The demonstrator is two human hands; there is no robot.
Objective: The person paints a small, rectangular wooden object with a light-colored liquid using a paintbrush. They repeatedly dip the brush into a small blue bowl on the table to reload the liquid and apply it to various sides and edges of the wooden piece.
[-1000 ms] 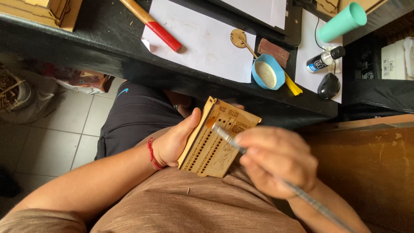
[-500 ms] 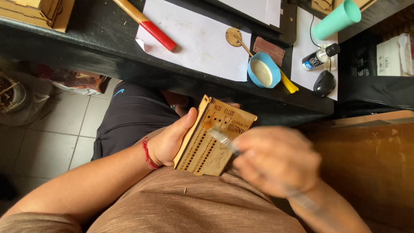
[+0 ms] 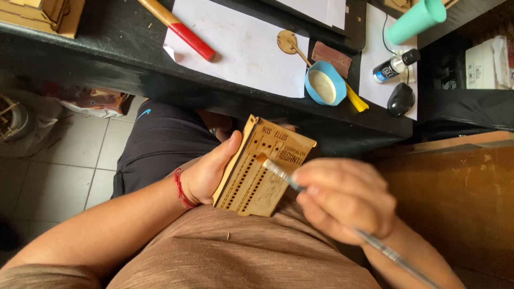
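right now the left hand (image 3: 206, 174) holds a small wooden box (image 3: 262, 168) over the lap, fingers clamped on its edge so it stays steady. the right hand (image 3: 345, 198) pinches a thin brush (image 3: 278, 174), its tip touching the box's holed side.

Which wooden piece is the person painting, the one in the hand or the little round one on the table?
The slotted wooden panel held in the left hand: the paintbrush tip touches it. The small round wooden piece lies untouched on the white paper.
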